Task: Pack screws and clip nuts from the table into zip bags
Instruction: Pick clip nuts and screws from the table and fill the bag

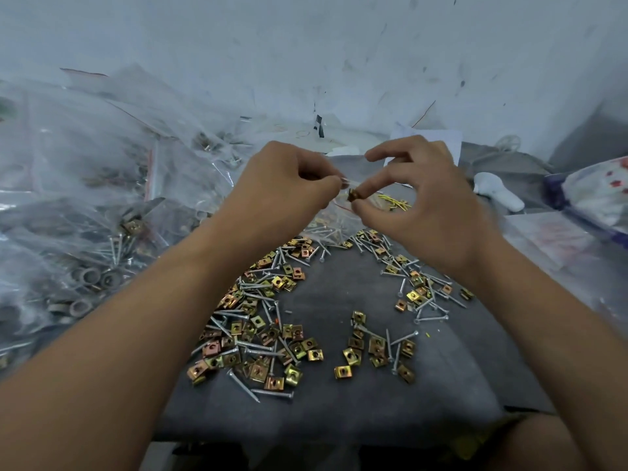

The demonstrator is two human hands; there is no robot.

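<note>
Above the dark grey table [339,396], my left hand [285,188] pinches the top edge of a small clear zip bag [334,215] that hangs down toward the table. Right beside the bag's mouth, my right hand [418,202] pinches a brass-coloured clip nut [353,194] between thumb and middle finger. Loose clip nuts [272,334] and silver screws [243,385] lie scattered below both hands, with a smaller cluster of clip nuts [373,351] at the centre right and mixed screws and nuts [418,283] under my right wrist.
A large heap of filled zip bags [85,198] with screws, nuts and washers covers the left side. A white object [496,192] and a printed plastic bag [598,192] lie at the right. Yellow wire ties [394,200] lie behind my right hand. A wall stands behind.
</note>
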